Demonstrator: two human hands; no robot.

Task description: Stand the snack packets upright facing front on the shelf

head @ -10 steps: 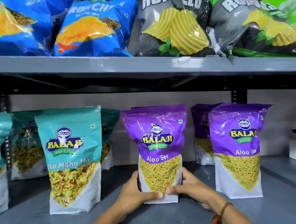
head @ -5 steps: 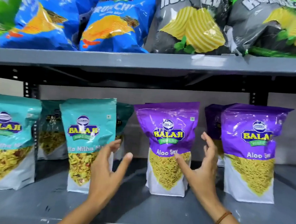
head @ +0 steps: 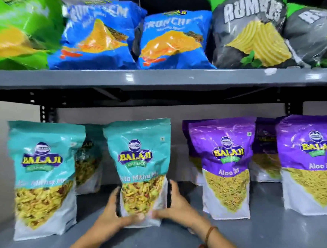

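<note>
A teal Khatta Mitha Mix packet (head: 140, 157) stands upright, front facing me, in the middle of the lower grey shelf (head: 266, 239). My left hand (head: 113, 215) grips its lower left side and my right hand (head: 178, 206) grips its lower right side, thumbs across the front bottom. A second teal packet (head: 43, 173) stands upright to the left, another teal packet (head: 88, 163) behind it. To the right, a purple Aloo Sev packet (head: 223, 166) stands upright, and a further purple packet (head: 308, 165) stands at the far right.
More purple packets (head: 263, 154) stand behind the front row. The upper shelf (head: 162, 79) carries leaning green (head: 20, 26), blue (head: 99, 34) and grey chip bags (head: 248, 33). Bare shelf lies in front of the packets.
Both hands let go of the purple Aloo Sev packet, opened, moved left and closed on the teal packet. The view shifted left and up.
</note>
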